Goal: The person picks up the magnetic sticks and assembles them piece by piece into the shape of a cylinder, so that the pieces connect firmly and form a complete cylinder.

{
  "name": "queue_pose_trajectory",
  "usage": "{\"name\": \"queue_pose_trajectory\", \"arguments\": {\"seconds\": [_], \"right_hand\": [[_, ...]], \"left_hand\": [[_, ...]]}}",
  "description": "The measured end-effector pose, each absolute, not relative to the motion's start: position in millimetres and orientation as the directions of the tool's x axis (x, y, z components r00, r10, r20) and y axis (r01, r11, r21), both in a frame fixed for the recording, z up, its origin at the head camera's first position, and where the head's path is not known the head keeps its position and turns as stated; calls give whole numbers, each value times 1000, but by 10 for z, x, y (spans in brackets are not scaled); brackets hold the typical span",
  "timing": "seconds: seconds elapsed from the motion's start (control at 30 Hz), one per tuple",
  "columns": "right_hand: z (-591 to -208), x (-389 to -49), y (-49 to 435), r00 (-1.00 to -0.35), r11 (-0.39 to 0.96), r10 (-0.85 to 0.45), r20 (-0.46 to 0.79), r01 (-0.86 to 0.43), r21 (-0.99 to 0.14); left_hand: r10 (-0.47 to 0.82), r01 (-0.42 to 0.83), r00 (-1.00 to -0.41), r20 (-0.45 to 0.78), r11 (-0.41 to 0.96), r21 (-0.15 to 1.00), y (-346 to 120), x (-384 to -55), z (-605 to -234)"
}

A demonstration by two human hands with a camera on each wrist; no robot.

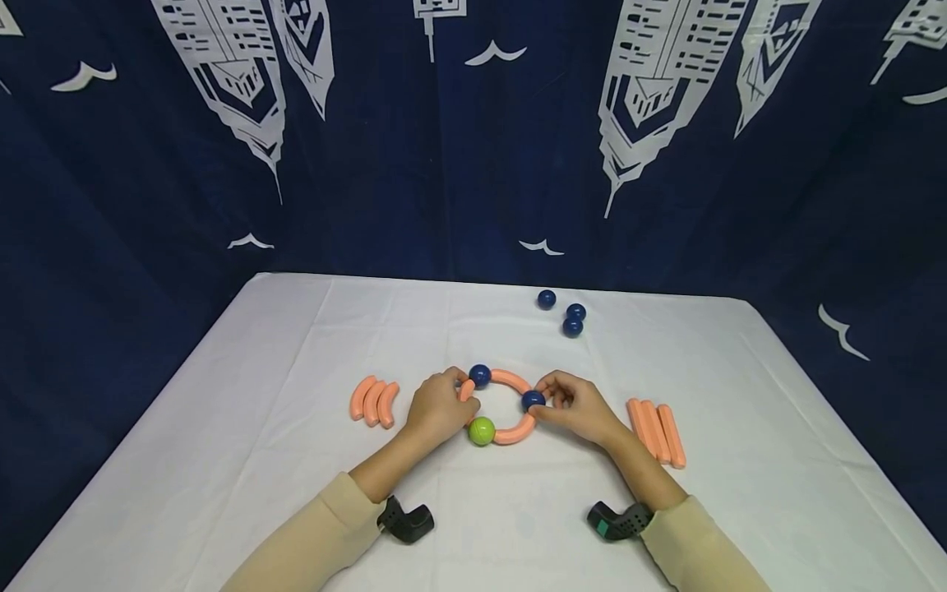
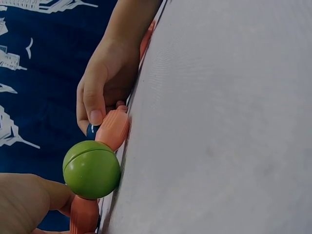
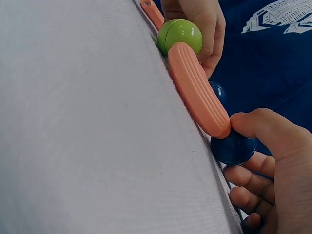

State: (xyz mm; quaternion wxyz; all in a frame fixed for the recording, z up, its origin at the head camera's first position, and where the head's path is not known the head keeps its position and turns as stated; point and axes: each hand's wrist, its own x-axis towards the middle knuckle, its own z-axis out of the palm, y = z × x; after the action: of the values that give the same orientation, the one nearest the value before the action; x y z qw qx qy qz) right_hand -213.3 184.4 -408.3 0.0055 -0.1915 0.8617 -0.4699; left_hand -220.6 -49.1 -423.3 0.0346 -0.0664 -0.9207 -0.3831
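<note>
In the head view, curved orange sticks and balls form a ring in the middle of the table. My left hand point(image 1: 438, 404) grips the curved orange stick point(image 1: 467, 390) on the ring's left side, partly covering it. That stick runs between a blue ball point(image 1: 479, 376) at the back and a green ball point(image 1: 482, 430) at the front. My right hand point(image 1: 580, 407) pinches another blue ball point(image 1: 533, 400) at the ring's right, thumb in front and fingers behind. Two more curved orange sticks, a rear one point(image 1: 510, 378) and a front one point(image 3: 197, 92), meet this ball.
Three loose curved orange sticks point(image 1: 372, 403) lie left of the ring. To the right are three straight orange sticks point(image 1: 657, 432) side by side. Three blue balls point(image 1: 573, 326) sit near the far edge of the white-covered table point(image 1: 296, 510). A dark blue curtain point(image 1: 444, 164) hangs behind.
</note>
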Motion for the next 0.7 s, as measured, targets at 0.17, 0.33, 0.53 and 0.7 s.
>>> {"name": "queue_pose_trajectory", "arguments": {"seconds": [0.17,0.33,0.53,0.7], "right_hand": [[-4079,-2141,1853,-929,491,-331,165,-319,-810],[-4072,-2140,1844,-931,494,-330,159,-314,-811],[-4073,-2140,1835,-929,492,-331,164,-318,-810],[-4082,-2137,1839,-929,495,-331,164,-318,-809]], "left_hand": [[95,177,-983,155,704,688,-474,-2214,-4265],[91,214,-971,219,737,641,-457,-2223,-4330],[96,222,-969,229,747,626,-456,-2230,-4357],[79,216,-965,250,779,589,-458,-2238,-4386]]}}
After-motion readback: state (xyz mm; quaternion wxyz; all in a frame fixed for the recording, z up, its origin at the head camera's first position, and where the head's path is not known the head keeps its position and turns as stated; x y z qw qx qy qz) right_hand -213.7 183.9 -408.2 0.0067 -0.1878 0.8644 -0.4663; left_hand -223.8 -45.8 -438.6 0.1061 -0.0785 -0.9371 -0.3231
